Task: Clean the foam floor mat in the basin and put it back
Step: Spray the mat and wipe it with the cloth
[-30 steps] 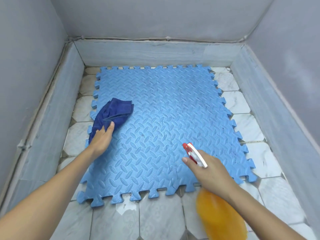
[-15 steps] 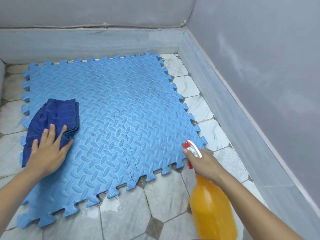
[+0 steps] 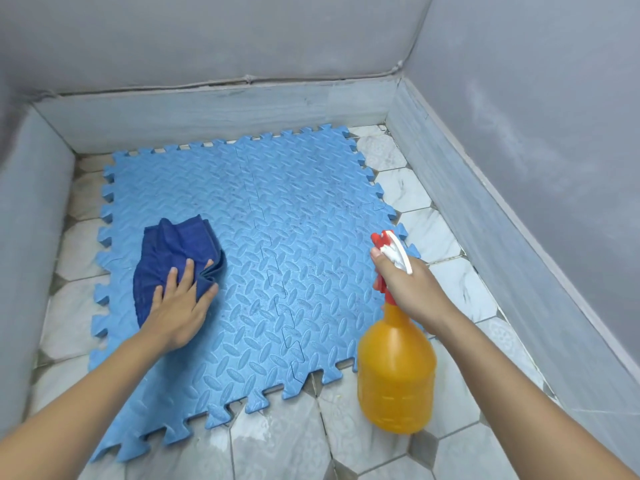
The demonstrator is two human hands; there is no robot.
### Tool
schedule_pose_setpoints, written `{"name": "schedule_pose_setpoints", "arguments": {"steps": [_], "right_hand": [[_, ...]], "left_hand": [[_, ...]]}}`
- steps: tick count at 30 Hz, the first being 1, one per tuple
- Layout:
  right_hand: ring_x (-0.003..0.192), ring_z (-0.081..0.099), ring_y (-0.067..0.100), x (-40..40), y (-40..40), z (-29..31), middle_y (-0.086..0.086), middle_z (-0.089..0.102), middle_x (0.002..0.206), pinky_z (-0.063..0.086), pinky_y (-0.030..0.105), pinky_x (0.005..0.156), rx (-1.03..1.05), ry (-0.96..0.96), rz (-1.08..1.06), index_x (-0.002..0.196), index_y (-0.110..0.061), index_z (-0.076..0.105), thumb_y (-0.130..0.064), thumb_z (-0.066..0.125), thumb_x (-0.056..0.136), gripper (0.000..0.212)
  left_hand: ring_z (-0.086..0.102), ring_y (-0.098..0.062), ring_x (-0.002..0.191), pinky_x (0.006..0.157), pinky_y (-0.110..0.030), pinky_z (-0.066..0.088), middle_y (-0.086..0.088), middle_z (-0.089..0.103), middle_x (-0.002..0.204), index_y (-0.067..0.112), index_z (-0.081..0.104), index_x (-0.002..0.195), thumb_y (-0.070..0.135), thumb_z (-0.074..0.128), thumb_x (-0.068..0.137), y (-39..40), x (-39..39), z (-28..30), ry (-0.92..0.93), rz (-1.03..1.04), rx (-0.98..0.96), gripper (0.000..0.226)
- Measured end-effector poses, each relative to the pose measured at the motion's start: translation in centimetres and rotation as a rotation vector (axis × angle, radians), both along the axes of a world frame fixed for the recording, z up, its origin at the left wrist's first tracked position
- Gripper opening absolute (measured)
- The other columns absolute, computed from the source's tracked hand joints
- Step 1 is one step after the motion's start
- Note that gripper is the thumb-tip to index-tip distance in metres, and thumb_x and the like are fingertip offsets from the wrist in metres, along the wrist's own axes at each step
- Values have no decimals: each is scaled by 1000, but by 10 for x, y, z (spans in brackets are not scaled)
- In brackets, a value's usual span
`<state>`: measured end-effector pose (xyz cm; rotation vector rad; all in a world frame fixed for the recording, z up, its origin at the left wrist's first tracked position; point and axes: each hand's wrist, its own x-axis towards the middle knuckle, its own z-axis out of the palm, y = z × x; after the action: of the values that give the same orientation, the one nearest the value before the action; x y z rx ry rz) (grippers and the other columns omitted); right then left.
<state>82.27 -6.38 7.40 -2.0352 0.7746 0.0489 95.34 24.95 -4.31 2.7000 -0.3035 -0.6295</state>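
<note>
A light blue foam floor mat (image 3: 284,244) of interlocking tiles lies flat on the tiled basin floor (image 3: 277,441). A folded dark blue cloth (image 3: 173,251) rests on the mat's left part. My left hand (image 3: 180,303) presses flat on the cloth's near edge, fingers spread. My right hand (image 3: 412,292) grips the neck and red-and-white trigger head of an orange spray bottle (image 3: 394,372). The bottle hangs over the mat's near right corner, nozzle pointing toward the mat.
Low grey marble walls (image 3: 214,112) enclose the basin at the back, left and right, with grey plastered walls above. Bare marble floor tiles show right of the mat (image 3: 440,237) and along the near edge, where the floor looks wet.
The view swung back left and rose. My left hand slid the cloth rightward onto the mat. My right hand lifted the spray bottle higher over the mat's right corner.
</note>
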Motion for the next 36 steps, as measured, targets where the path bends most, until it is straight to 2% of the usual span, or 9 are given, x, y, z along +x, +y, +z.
{"name": "schedule_pose_setpoints", "arguments": {"steps": [6,10,14,20,24,27,30,33,36], "right_hand": [[71,63,23,-19,-14,-2,4,69,76,54,42,77,35,24,-15,82,-4,62,-51,49,95,51],[73,64,17,-50,-33,7,-1,69,78,54,41,76,-58,14,-123,84,-13,64,-50,47,96,43],[67,61,15,-82,-69,17,-2,67,81,56,36,69,-155,-106,-360,92,-14,65,-50,45,97,42],[76,61,22,-103,-106,17,-11,58,74,55,51,72,-312,-340,-510,93,-25,55,-49,48,95,25],[85,59,16,-111,-116,12,-9,61,88,51,44,79,-380,-444,-574,101,-22,57,-36,63,89,19],[87,54,13,-114,-119,3,-4,59,95,49,39,83,-395,-421,-662,107,-19,58,-25,70,83,28],[100,54,11,-117,-114,-4,-6,58,109,47,33,91,-382,-382,-710,126,-15,53,-26,76,80,53],[131,44,18,-123,-100,-13,0,48,142,39,33,108,-389,-318,-686,146,-13,34,-36,80,76,87],[145,26,18,-132,-65,-24,3,27,159,30,38,117,-365,-275,-669,155,-13,13,-43,80,76,108]], "left_hand": [[-14,-18,147,119,-45,-4,5,-12,161,20,-5,152,45,24,101,1,1,-2,3,-15,51,64],[-10,-24,148,118,-50,-2,2,-7,162,31,5,152,44,26,101,-13,2,-3,-37,11,12,57],[-4,-30,148,118,-51,1,-4,-1,162,36,4,152,44,29,101,-49,0,-1,-71,-14,-92,57],[-1,-32,147,117,-55,7,-5,-1,162,29,17,152,39,29,101,-111,-12,-7,-64,-212,-63,53],[0,-35,146,115,-55,8,-7,-1,162,33,27,149,40,28,101,-129,-20,-13,-89,-290,34,49],[0,-35,146,114,-55,9,-7,-1,162,32,27,149,43,29,100,-130,-20,-14,-111,-314,76,50],[1,-35,146,115,-56,8,-8,1,162,34,19,151,42,31,101,-129,-22,-12,-101,-303,32,53],[1,-35,146,115,-55,6,-8,2,162,33,14,152,44,31,100,-130,-24,-9,-101,-292,19,55],[1,-35,146,115,-55,7,-8,2,162,32,20,151,42,31,100,-129,-24,-10,-111,-304,29,53]]}}
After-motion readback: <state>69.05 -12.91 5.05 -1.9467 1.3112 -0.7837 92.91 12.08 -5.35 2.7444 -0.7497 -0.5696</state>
